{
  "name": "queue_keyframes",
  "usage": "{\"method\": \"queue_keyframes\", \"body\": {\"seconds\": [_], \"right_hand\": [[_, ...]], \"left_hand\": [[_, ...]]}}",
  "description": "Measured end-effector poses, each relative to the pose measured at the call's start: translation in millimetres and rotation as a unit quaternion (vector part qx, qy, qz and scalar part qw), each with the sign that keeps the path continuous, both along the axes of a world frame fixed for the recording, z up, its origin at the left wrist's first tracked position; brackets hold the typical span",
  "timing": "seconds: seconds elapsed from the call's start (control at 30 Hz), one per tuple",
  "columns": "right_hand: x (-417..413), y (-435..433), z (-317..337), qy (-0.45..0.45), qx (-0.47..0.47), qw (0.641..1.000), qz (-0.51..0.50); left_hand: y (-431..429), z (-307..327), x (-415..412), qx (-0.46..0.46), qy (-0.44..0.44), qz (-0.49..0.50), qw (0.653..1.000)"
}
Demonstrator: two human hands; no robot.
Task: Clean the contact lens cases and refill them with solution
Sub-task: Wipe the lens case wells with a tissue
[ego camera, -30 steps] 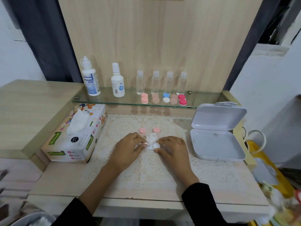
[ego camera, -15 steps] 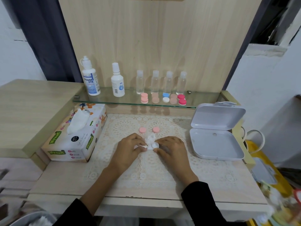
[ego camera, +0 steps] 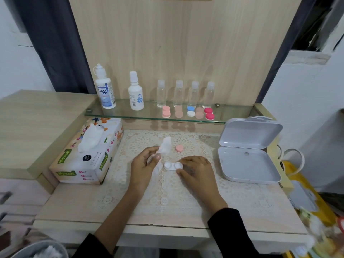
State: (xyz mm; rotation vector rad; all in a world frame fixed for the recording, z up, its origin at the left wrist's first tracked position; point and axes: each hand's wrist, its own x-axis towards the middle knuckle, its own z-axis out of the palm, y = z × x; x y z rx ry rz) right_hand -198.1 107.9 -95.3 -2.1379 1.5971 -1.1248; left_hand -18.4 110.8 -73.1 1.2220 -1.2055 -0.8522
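a pale wooden desk (ego camera: 74,211) lies under a lace mat (ego camera: 167,194), and a glass shelf (ego camera: 232,113) along its back edge carries solution bottles (ego camera: 105,92). near the desk's middle the uncapped white lens case (ego camera: 173,166) lies on the mat, its right end pinched between thumb and fingers of the right hand (ego camera: 197,169). just left of it, the left hand (ego camera: 144,166) grips a white tissue (ego camera: 164,146). one pink cap (ego camera: 179,148) sits behind the case, toward the back edge.
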Motion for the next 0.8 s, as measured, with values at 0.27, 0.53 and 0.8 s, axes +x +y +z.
{"method": "queue_keyframes", "body": {"seconds": [0.27, 0.53, 0.8], "right_hand": [[-1, 8, 11, -0.087, -0.047, 0.994, 0.037], [-1, 9, 9, -0.134, -0.085, 0.986, 0.048], [-2, 10, 9, -0.263, -0.008, 0.964, 0.017]], "left_hand": [[6, 7, -13, -0.001, 0.086, -0.011, 0.996], [13, 12, -27, -0.004, 0.04, -0.085, 0.996], [-5, -7, 10, -0.059, -0.287, -0.004, 0.956]]}}
